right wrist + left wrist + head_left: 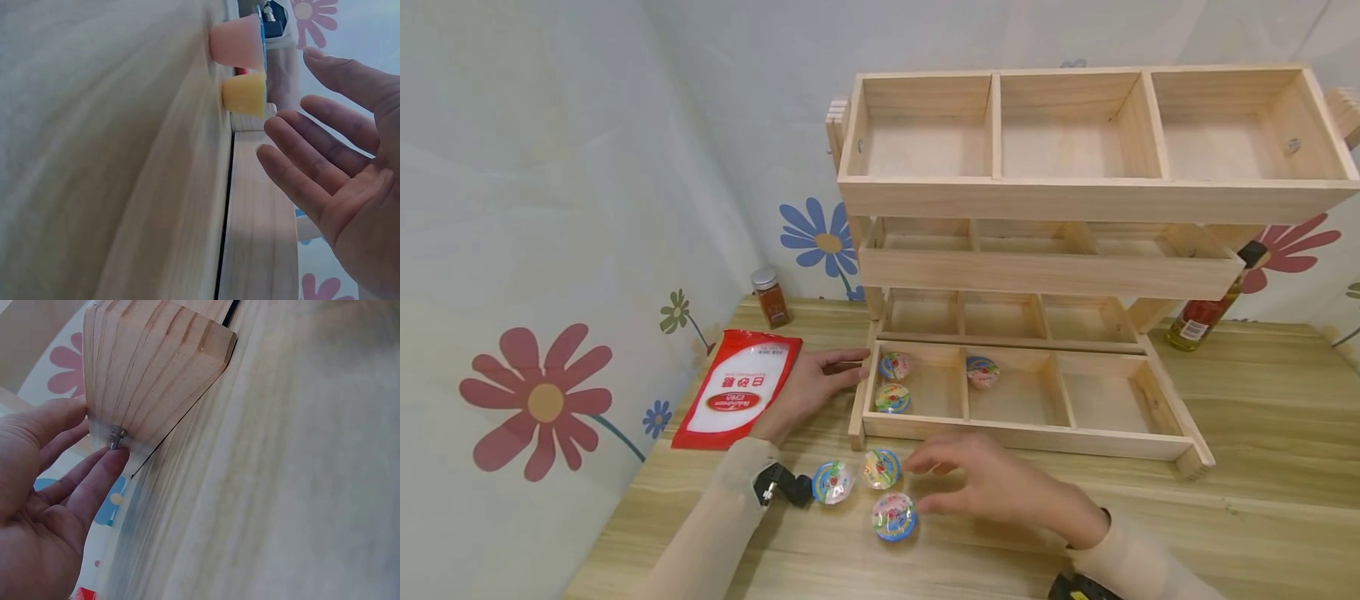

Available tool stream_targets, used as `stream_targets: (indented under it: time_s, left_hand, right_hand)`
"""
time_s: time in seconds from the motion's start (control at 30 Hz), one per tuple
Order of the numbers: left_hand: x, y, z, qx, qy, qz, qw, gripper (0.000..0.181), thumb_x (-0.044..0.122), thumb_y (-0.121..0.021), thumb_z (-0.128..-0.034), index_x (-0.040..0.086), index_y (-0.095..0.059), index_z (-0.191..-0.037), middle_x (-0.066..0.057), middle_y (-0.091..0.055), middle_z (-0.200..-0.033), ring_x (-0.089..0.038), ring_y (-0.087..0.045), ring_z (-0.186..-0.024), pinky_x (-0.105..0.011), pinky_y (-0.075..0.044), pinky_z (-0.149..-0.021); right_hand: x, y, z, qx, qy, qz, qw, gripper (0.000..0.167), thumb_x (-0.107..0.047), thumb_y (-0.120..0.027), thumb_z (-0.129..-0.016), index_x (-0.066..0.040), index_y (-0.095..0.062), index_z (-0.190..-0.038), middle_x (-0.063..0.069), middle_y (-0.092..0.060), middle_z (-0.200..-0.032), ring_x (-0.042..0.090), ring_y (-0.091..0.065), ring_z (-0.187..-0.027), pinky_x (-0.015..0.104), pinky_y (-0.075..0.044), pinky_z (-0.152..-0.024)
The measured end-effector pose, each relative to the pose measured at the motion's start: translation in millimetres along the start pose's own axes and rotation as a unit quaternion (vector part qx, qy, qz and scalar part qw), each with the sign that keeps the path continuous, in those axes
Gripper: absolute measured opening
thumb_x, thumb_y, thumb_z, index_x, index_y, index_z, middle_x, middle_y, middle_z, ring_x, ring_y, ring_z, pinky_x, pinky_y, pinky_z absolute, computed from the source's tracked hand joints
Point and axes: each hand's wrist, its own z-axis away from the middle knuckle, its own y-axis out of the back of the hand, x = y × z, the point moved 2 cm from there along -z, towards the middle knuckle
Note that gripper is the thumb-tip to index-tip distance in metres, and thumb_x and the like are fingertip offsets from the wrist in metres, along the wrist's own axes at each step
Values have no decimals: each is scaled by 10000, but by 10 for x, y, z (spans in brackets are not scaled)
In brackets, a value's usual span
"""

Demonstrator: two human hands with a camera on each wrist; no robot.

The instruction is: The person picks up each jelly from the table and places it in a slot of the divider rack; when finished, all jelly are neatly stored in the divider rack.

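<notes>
My left hand (808, 387) touches the left side of the wooden rack (985, 431) with extended fingertips. In the left wrist view those fingers (103, 478) lie against the end of the wood beside a metal bolt (117, 434). Over the table, my right hand (981, 483) has spread, slightly bent fingers and holds nothing. Just left of it stand a yellow jelly cup (881, 469) and a pink jelly cup (894, 517), with another pink jelly cup (832, 482) farther left. Inside the rack's lowest front tray, two jelly cups (892, 398) occupy the left compartment and one jelly cup (982, 372) the middle one.
A red and white sugar bag (737, 387) lies left of the rack, partly behind my left forearm. Behind it is a spice jar (771, 297). An oil bottle (1201, 321) stands behind the rack's right side. Upper trays (1075, 200) overhang the lower ones.
</notes>
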Motion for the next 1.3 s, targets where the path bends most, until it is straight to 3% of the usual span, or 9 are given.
stream_targets:
  time_s: [0.8,1.3]
  left_hand:
    - [15,-4,1,20,-21,58,10000,412,175,-793,-984,53,-721,-1371,-90,-731,-1322,-266,-676,-1225,-327,-527,-986]
    - [15,2,10,15,23,77,10000,427,201,-800,-981,65,-720,-1378,-86,-727,-1330,-270,-668,-1244,-371,-519,-1017]
  right_hand:
    - [16,-156,-5,-336,98,-118,9993,334,-260,-847,-933,-133,-762,-1230,-71,-730,-1166,81,-677,-1084,292,-549,-962]
    - [-24,-214,-55,-459,107,-43,9989,365,-273,-843,-937,-123,-751,-1257,-86,-729,-1169,42,-649,-1074,281,-543,-957]
